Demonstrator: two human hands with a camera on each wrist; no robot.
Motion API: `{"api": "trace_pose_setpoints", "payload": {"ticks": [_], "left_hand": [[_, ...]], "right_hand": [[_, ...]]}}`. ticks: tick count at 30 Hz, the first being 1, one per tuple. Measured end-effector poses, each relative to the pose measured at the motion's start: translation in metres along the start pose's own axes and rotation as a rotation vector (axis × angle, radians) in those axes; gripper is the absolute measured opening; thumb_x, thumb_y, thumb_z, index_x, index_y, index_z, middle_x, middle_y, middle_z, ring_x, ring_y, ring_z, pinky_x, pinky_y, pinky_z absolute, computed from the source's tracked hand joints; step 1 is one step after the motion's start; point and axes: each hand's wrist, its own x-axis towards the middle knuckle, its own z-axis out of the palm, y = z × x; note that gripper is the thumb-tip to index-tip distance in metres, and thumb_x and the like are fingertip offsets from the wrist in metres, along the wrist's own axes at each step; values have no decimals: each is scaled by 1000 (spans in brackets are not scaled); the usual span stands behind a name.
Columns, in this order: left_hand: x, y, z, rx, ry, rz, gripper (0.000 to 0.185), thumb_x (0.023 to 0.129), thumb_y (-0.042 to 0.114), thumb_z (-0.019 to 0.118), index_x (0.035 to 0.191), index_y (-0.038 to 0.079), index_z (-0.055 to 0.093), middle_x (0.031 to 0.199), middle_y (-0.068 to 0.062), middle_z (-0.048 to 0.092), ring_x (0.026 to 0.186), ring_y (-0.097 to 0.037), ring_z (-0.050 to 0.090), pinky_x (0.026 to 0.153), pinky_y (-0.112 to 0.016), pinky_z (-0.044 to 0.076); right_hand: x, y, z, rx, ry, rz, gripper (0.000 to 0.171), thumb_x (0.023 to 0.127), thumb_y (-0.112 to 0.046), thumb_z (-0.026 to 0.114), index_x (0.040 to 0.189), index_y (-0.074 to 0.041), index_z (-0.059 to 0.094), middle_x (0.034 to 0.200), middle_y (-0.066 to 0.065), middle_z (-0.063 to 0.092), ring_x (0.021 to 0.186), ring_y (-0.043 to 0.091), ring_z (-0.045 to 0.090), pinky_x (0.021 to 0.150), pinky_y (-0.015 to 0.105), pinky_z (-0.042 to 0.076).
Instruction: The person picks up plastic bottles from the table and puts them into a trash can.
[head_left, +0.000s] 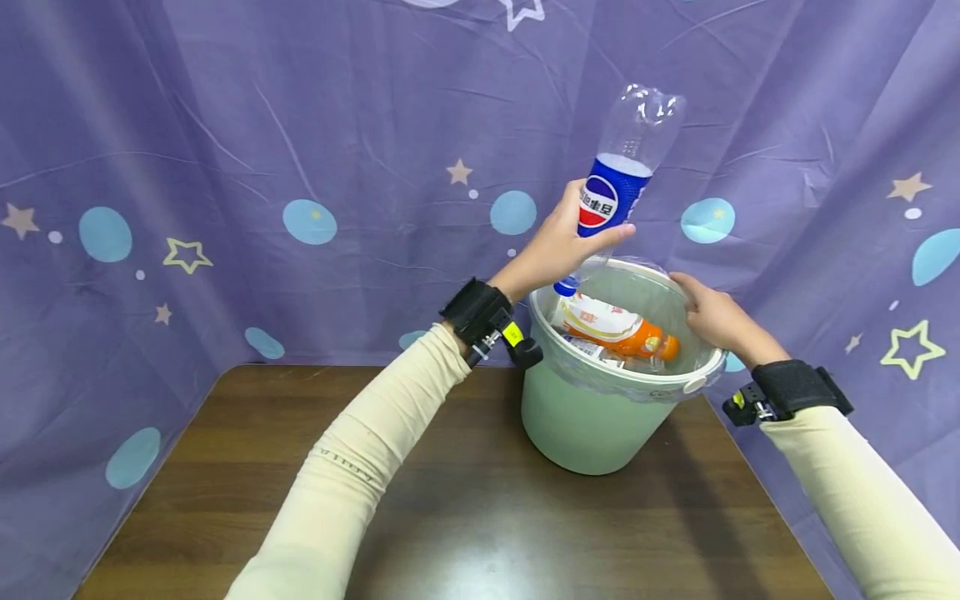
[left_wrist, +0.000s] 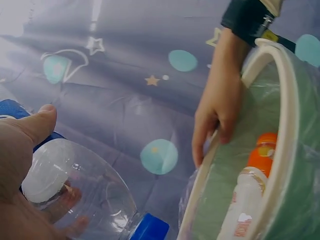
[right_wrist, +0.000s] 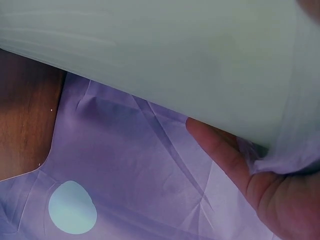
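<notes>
My left hand (head_left: 557, 248) grips an empty clear plastic bottle (head_left: 617, 196) with a blue cola label. The bottle tilts cap-down, its blue cap (head_left: 566, 287) over the left part of the bin's mouth in the head view. In the left wrist view, the clear bottle (left_wrist: 82, 185) shows its shoulder and cap beyond the thumb. On the far right side, my right hand (head_left: 712, 312) holds the rim of a pale green bin (head_left: 592, 425). The right wrist view shows that hand (right_wrist: 240, 180) with one digit along the bin's outer wall (right_wrist: 165, 60).
Inside the bin lie an orange-and-white bottle (head_left: 618, 327) and a clear bottle (head_left: 592, 350). A clear liner (head_left: 600, 382) folds over the rim. The bin stands on a brown wooden table (head_left: 450, 500), near its back edge, before a purple patterned curtain (head_left: 375, 125).
</notes>
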Motion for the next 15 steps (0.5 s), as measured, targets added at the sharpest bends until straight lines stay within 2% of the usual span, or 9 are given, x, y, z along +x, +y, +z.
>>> {"api": "trace_pose_setpoints", "payload": {"ticks": [3, 7, 10, 15], "left_hand": [[0, -3, 4, 44, -31, 23, 76, 95, 32, 72, 149, 9, 25, 127, -6, 54, 104, -12, 58, 86, -15, 48], [-1, -8, 10, 100, -119, 40, 77, 97, 30, 70, 151, 7, 21, 134, -8, 49, 113, -15, 56, 90, -15, 47], [-2, -13, 15, 189, -194, 32, 79, 97, 31, 69, 153, 7, 19, 140, -10, 46, 119, -17, 54, 93, -16, 47], [-4, -21, 24, 391, -299, 29, 83, 97, 36, 69, 156, 7, 18, 141, -11, 48, 120, -16, 55, 94, -18, 48]], "right_hand": [[0, -1, -1, -5, -2, -5, 68, 92, 2, 39, 158, 2, 22, 133, 45, 49, 101, 47, 55, 86, 57, 50], [1, -1, -1, -8, -2, -14, 67, 92, 2, 39, 157, 3, 22, 139, 46, 43, 107, 50, 55, 90, 62, 48], [1, -2, -1, -11, 6, -19, 67, 92, 2, 39, 157, 3, 23, 138, 46, 45, 104, 50, 55, 88, 62, 48], [0, -1, 0, -18, 8, -8, 66, 93, 2, 39, 158, 2, 23, 137, 46, 45, 102, 48, 54, 85, 58, 48]]}}
